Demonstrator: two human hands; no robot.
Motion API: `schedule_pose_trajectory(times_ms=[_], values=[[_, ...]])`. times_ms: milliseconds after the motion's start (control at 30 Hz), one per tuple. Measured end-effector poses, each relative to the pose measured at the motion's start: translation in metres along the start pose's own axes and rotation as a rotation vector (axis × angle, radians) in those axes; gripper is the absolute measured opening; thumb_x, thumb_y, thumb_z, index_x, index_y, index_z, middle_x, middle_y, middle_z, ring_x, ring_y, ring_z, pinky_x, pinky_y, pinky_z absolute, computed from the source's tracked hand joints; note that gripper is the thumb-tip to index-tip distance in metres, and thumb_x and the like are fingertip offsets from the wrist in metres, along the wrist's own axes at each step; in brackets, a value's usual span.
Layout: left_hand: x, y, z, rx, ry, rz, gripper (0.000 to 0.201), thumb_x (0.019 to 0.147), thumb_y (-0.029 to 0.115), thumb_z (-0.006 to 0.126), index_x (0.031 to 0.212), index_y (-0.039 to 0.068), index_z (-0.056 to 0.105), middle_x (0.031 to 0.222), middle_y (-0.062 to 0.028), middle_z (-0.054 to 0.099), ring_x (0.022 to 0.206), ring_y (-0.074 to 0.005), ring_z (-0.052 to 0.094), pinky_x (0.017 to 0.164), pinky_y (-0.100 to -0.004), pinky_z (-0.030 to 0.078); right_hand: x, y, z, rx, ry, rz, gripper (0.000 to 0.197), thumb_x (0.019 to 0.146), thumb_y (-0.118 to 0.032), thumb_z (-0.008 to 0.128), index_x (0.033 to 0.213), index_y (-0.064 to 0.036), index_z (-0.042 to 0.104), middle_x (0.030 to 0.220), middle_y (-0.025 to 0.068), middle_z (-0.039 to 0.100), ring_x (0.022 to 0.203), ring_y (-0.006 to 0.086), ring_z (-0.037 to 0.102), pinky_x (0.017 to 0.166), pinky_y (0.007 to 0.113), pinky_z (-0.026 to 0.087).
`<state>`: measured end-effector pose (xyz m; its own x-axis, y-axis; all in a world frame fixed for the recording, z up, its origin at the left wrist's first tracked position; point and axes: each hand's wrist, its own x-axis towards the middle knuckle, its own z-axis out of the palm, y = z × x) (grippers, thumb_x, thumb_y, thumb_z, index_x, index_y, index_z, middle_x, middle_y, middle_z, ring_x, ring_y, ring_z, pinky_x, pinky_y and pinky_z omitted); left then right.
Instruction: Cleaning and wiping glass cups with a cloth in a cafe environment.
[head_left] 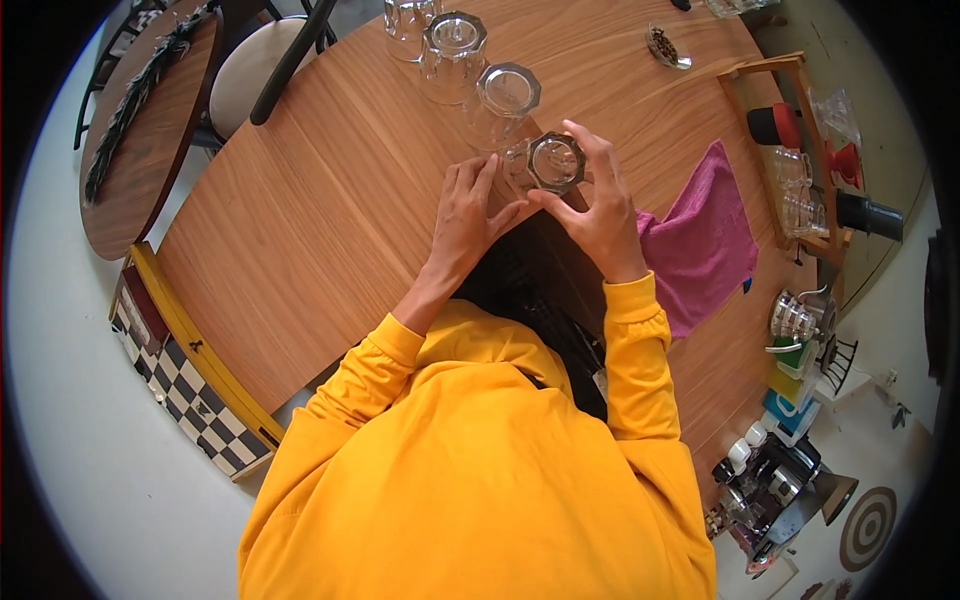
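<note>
A clear faceted glass [556,162] is upside down at the table's near edge, its thick base facing up. My right hand [607,205] grips it, thumb on the near side and fingers around the right side. On the other side of the glass, my left hand [466,205] is beside the rim, fingers curved and thumb stretched toward my right thumb. Whether its fingertips touch the glass is hard to tell. Beyond my hands, more overturned glasses stand in a slanting row: one close by [508,92], another behind it [455,55], and a third [408,22] cut by the upper edge.
A purple cloth [705,245] lies right of my right hand. Farther right stand a wooden rack [790,150] with cups and a coffee machine [780,485]. A small glass dish [668,48] sits at the far right. A checkered board [190,385] is at the lower left.
</note>
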<state>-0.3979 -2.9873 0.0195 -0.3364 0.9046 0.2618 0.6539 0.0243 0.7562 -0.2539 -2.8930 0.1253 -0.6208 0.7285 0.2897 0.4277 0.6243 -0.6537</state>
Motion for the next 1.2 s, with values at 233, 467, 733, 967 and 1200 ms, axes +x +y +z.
schedule_pose_trajectory(times_ms=[233,467,733,967,1200], values=[[0.001,0.0,0.0,0.007,0.028,0.036,0.065,0.08,0.029,0.081,0.13,-0.004,0.056,0.122,-0.0187,0.059,0.114,-0.0348,0.053,0.1,-0.042,0.046,-0.012,0.019,0.003,0.143,-0.097,0.154,0.079,0.08,-0.02,0.081,0.147,-0.0115,0.039,0.141,0.0173,0.051,0.126,0.0381,0.054,0.098,0.042,0.05],[0.0,0.001,0.0,0.012,0.026,0.039,0.065,0.081,0.029,0.08,0.131,-0.004,0.054,0.122,-0.0191,0.058,0.114,-0.0352,0.054,0.099,-0.042,0.046,-0.015,0.023,0.008,0.19,-0.117,0.201,0.074,0.084,-0.021,0.077,0.146,-0.0105,0.038,0.14,0.0173,0.051,0.128,0.0384,0.052,0.1,0.043,0.048],[-0.001,0.002,0.001,0.0,0.014,0.014,0.067,0.082,0.03,0.08,0.134,-0.001,0.053,0.126,-0.019,0.057,0.117,-0.0357,0.054,0.101,-0.0433,0.046,-0.015,0.02,0.009,0.122,-0.096,0.147,0.071,0.084,-0.014,0.075,0.144,-0.01,0.038,0.14,0.018,0.05,0.128,0.0391,0.051,0.1,0.043,0.047],[-0.002,0.004,0.002,-0.011,0.017,-0.008,0.068,0.082,0.029,0.08,0.136,-0.001,0.052,0.128,-0.0204,0.055,0.118,-0.0368,0.054,0.102,-0.0442,0.046,-0.013,0.018,0.01,0.143,-0.085,0.148,0.072,0.083,-0.009,0.075,0.144,-0.0098,0.037,0.139,0.019,0.051,0.127,0.0407,0.052,0.098,0.043,0.048],[-0.001,0.004,0.004,-0.006,0.054,0.005,0.067,0.081,0.026,0.08,0.133,-0.005,0.052,0.124,-0.0205,0.055,0.115,-0.0362,0.053,0.1,-0.0425,0.046,-0.012,0.018,0.011,0.139,-0.082,0.138,0.073,0.084,-0.006,0.074,0.145,-0.0104,0.035,0.139,0.0205,0.05,0.127,0.0415,0.052,0.098,0.043,0.049]])
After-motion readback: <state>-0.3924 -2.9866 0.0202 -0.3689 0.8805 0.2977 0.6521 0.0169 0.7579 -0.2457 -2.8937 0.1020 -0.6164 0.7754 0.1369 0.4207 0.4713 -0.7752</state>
